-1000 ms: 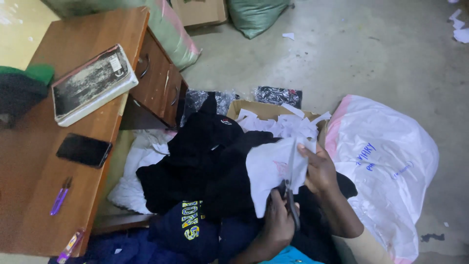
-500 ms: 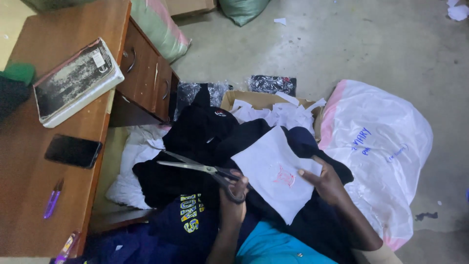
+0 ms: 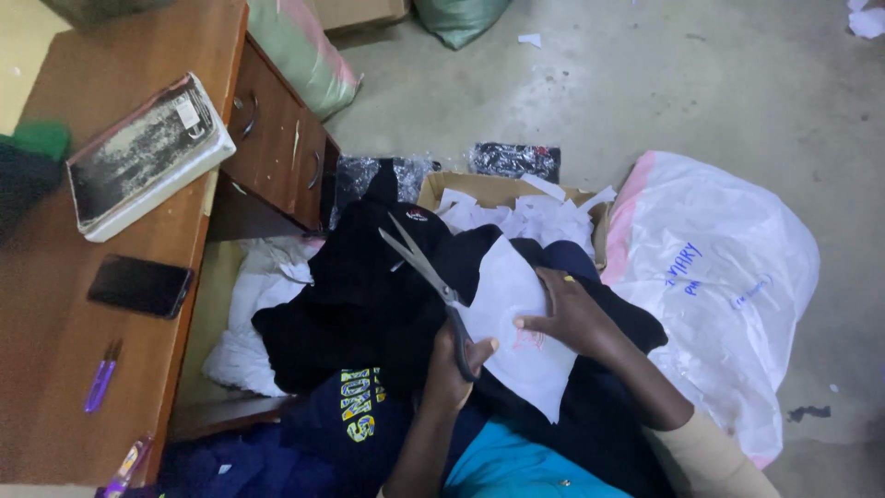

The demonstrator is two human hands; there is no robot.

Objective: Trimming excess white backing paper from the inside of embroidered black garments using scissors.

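The left hand (image 3: 452,364) has its grip closed through the dark handles of a pair of scissors (image 3: 429,277), fingers threaded in the loops so the loops themselves are mostly hidden. The blades stand open in a narrow V and point up and to the left, over a heap of black clothing (image 3: 359,304). The left forearm rises from the bottom edge, cut off below the wrist.

The right hand (image 3: 572,318) lies palm down, fingers spread, its grip pressed flat on a white sheet (image 3: 512,295) rather than closed around it. The sheet rests on the black clothing in the lap, just right of the scissors; a small pinkish mark on it is half covered by the hand and too faint to make out. The right forearm runs off at the lower right corner.

Beyond the sheet an open cardboard box (image 3: 489,189) holds white scraps. To the right lies a big white plastic bag (image 3: 728,277) with a pink edge and blue handwriting. A dark garment with yellow lettering (image 3: 355,415) lies lower left.

On the wooden desk (image 3: 46,350) at the left sit a worn book (image 3: 143,157), a black phone (image 3: 140,286) and a purple pen (image 3: 100,378).
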